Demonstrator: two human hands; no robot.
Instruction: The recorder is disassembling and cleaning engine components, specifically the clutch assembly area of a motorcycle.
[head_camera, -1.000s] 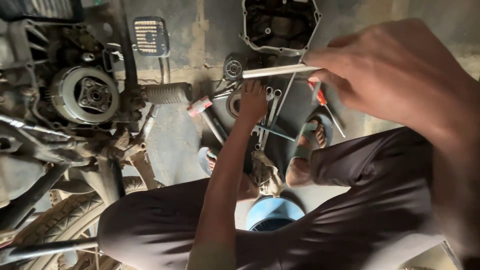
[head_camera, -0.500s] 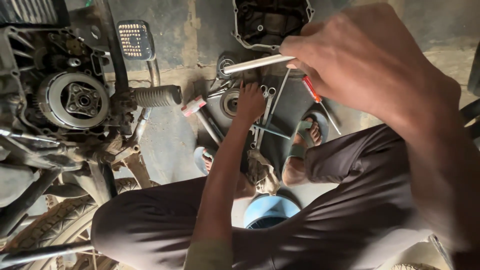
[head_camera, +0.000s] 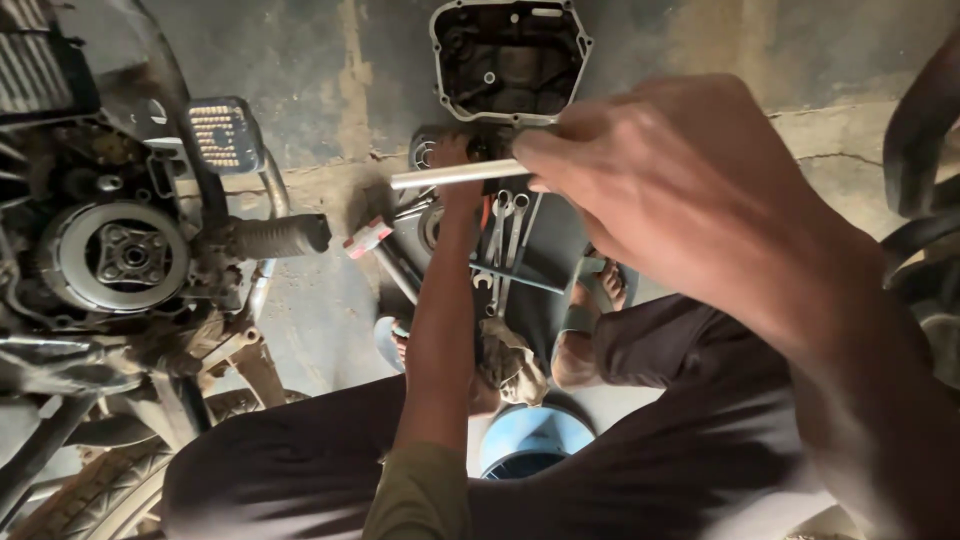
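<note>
Rod (head_camera: 455, 174) in right hand (head_camera: 670, 190): bright polished metal, smooth. Spanners (head_camera: 506, 215) on the floor (head_camera: 300, 60): plain steel, satin. Engine cover (head_camera: 510, 60): cast metal, dull grey rim, oily black inside. Clutch (head_camera: 118, 256): bare metal, grimy matt. Footpeg (head_camera: 272, 237): ribbed black rubber, dusty. Floor: rough stained concrete, cracked. Trousers (head_camera: 640, 470): dark matt cloth.

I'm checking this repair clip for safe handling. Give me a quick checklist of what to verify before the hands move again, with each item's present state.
1. Right hand has a firm grip on the metal rod: ok.
2. Left hand reaches the tools on the floor: ok; what it holds: cannot tell.
3. Spanners lie within reach: ok.
4. Engine cover lies apart from both hands: ok.
5. Clutch exposed and untouched: ok.
</note>
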